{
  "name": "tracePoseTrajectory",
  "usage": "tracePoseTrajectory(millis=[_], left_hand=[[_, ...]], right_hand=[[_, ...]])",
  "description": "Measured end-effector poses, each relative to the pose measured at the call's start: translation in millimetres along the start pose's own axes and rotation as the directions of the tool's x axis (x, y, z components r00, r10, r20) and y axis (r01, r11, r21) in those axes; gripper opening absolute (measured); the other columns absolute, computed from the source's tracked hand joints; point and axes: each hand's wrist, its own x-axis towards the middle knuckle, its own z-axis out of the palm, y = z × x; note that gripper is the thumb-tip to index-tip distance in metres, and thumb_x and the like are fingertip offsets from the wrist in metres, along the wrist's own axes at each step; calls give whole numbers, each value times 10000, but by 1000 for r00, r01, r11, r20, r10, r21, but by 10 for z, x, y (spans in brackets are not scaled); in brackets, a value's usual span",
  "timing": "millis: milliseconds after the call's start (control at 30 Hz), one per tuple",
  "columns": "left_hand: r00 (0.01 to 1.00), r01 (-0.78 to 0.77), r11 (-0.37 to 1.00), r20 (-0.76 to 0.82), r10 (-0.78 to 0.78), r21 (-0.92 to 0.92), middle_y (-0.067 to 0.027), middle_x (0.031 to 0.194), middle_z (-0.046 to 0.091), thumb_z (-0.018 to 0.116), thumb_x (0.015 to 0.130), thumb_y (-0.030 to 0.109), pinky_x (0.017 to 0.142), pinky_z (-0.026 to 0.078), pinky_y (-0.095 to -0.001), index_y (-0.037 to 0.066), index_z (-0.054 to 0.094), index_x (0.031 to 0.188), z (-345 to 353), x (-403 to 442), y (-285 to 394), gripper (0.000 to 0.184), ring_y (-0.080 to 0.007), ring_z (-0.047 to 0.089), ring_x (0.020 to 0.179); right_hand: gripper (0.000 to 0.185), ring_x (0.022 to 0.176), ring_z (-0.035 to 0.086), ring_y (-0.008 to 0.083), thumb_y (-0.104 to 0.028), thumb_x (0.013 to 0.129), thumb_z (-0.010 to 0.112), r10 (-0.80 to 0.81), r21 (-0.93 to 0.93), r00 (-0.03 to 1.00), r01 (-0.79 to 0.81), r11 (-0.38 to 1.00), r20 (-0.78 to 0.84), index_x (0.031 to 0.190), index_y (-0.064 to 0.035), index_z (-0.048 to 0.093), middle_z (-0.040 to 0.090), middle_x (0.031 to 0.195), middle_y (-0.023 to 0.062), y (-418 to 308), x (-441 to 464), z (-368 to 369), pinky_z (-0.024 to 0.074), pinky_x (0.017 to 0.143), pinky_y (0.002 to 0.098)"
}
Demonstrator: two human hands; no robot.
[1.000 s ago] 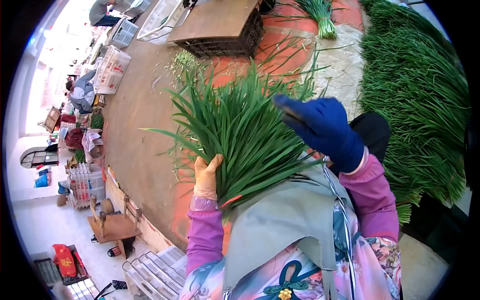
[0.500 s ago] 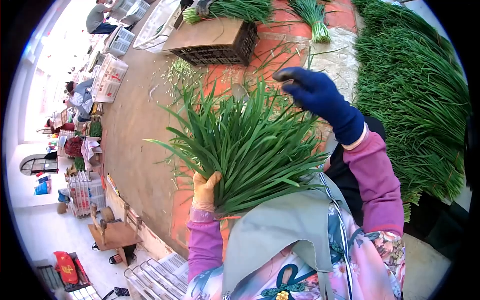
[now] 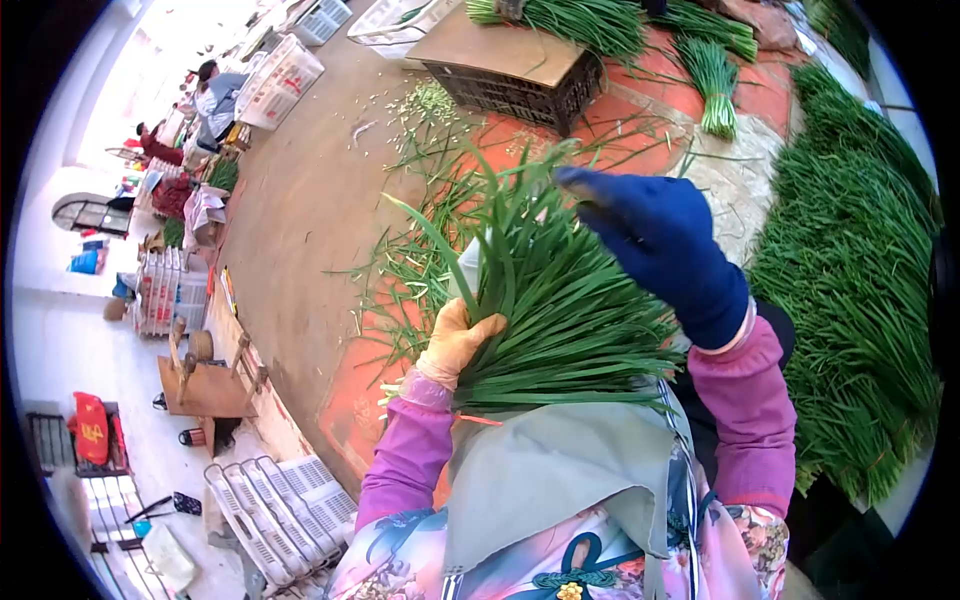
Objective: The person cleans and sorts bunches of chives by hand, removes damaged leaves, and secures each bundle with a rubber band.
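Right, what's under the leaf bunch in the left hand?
Along the near edge of the leaf bunch, the grey apron shows; beyond the left hand, loose leaves lie on the floor. What lies directly beneath is covered and cannot be seen.

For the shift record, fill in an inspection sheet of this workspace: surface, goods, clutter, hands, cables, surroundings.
Surface: red sheeting over part of the brown floor.
Goods: leafy green bunch in hand; large greens pile at the picture's right.
Clutter: loose leaves and pale scraps scattered on the ground.
Hands: left hand, tan-gloved, grips the bunch; right hand, blue-gloved, is raised beside the leaves, contact unclear.
Cables: nothing seen near the hands.
Surroundings: board-topped black crate ahead, greens on top; white baskets lower left; a person in the background.
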Motion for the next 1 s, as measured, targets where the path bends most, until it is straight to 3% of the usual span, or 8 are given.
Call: tracePoseTrajectory(millis=[400,500,567,633,733,800,900,1000], left_hand=[[989,-103,993,113,96,54,-43,904,632,639,763,-19,744,461,-238,-35,588,998,99,105,-143,241,-95,562,797],[986,-69,995,159,57,70,-40,889,632,643,766,-7,728,464,-235,-37,592,988,54,122,-213,229,-90,557,786],[982,-84,996,172,79,18,-35,874,632,642,764,-7,709,466,-230,-32,596,983,27,150,-245,226,-84,553,771],[984,-62,998,170,55,33,-31,870,630,624,759,-22,708,463,-225,-32,596,989,48,160,-200,232,-80,550,766],[980,-66,998,189,62,12,-28,873,630,619,758,-22,712,462,-226,-30,596,994,22,177,-187,237,-80,548,772],[978,-42,997,203,53,-59,-26,883,630,615,760,-18,717,459,-229,-25,599,994,24,171,-189,235,-79,546,771],[972,-42,998,230,50,-41,-25,893,628,616,759,-15,726,455,-233,-22,600,998,13,194,-188,240,-79,543,777],[978,-66,998,199,63,4,-26,892,629,619,757,-14,730,451,-235,-21,599,1007,39,181,-175,251,-80,539,783]], right_hand=[[543,443,503,170,-127,745,538,-395,-176,754,550,816,525,1257,-297,479,510,589,-3,-24,669,997,358,391,311],[363,457,516,159,-84,731,540,-174,-168,462,609,775,870,1064,-201,628,561,623,23,127,731,1071,381,414,289],[181,489,527,117,-70,761,538,-440,501,707,139,854,554,883,-100,669,620,690,63,371,747,938,403,450,259],[177,531,531,75,-89,792,566,50,613,790,-512,602,611,946,-44,640,639,733,67,381,903,618,417,477,239],[232,515,536,169,-154,750,619,232,581,863,-479,658,449,980,-165,647,539,593,64,210,968,213,433,496,267],[388,511,543,201,-173,755,612,5,184,859,-115,976,512,1136,-229,564,536,581,72,71,855,76,434,482,310],[493,447,491,244,-143,758,599,-163,-212,748,379,901,644,1236,-219,506,519,564,70,-27,557,71,412,445,326],[332,493,535,261,-87,727,582,-123,-232,721,373,899,681,1048,-165,611,539,583,87,68,276,292,427,456,344]])
